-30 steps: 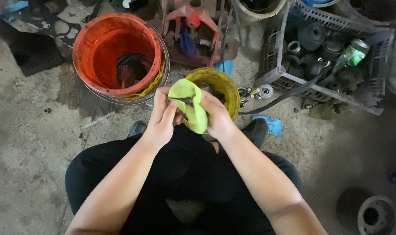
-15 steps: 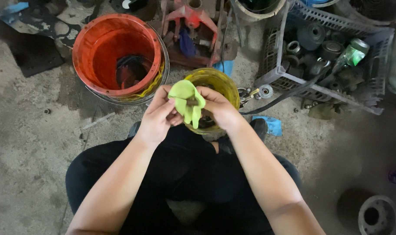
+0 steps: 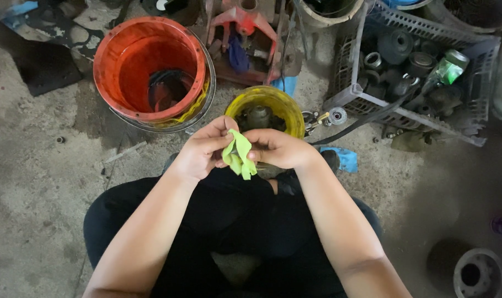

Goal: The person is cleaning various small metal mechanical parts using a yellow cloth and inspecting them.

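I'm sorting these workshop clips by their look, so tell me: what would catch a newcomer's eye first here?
First the lime-green cloth, pinched between the left hand and the right hand at the centre, above the person's lap. Next the big orange bucket at upper left, and the small yellow bucket just beyond the hands. At right, a grey plastic crate holds dark metal parts.

A green bottle (image 3: 447, 70) lies tilted in the grey crate (image 3: 372, 102).
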